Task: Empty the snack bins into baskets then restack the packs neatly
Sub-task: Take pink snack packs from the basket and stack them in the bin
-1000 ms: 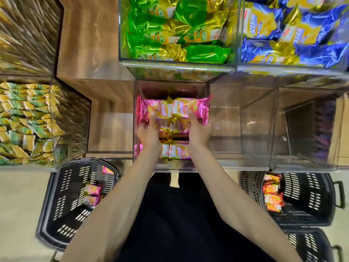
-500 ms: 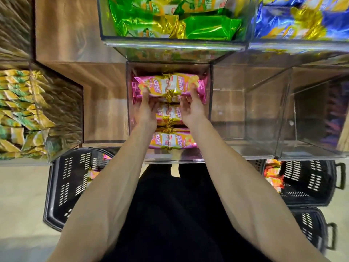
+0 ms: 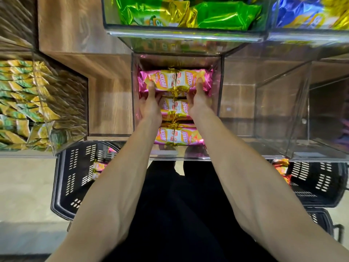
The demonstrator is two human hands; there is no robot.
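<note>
Pink pack pair (image 3: pixel 175 82) at 12 o'clock end of clear bin (image 3: pixel 179 156): left hand (image 3: pixel 151 108) grips 9 o'clock side, right hand (image 3: pixel 198 104) 3 o'clock side.

Left hand (image 3: pixel 151 108), right hand (image 3: pixel 198 105) on packs (image 3: pixel 175 82)

Brown wood-grain shelf panels (image 3: pixel 71 31) step down in tiers, the lower board lighter in tone. Beneath them lies a pale beige smooth floor (image 3: pixel 24 186), blurred toward the frame's edge.
</note>
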